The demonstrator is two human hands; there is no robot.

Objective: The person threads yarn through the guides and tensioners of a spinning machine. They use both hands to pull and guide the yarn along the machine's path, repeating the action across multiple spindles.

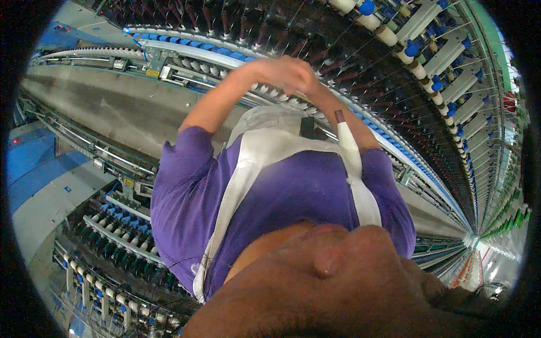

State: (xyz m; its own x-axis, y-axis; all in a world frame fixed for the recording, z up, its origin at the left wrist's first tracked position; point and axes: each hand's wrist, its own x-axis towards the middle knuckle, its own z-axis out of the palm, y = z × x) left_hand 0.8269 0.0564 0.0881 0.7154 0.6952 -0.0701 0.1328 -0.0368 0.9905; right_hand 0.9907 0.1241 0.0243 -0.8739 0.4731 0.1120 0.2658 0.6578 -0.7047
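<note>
In front of my apron, my left hand (274,74) and my right hand (302,73) meet over the near edge of a spinning frame. They overlap and are smeared by motion, so their fingers and anything between them cannot be made out. A slim bobbin (347,138) with white yarn and a bare brown tip stands upright at the white apron strap (369,203) on my right side. Just beyond my hands runs a blue and white rail (197,49), with a row of dark brown bobbins (243,25) behind it.
Spinning frames line both sides of a grey aisle floor (129,104). White rollers with blue caps (389,36) run along the upper right. Behind me, at lower left, stands another frame with dark green bobbins (112,239). Blue and grey machine housings (51,169) are at far left.
</note>
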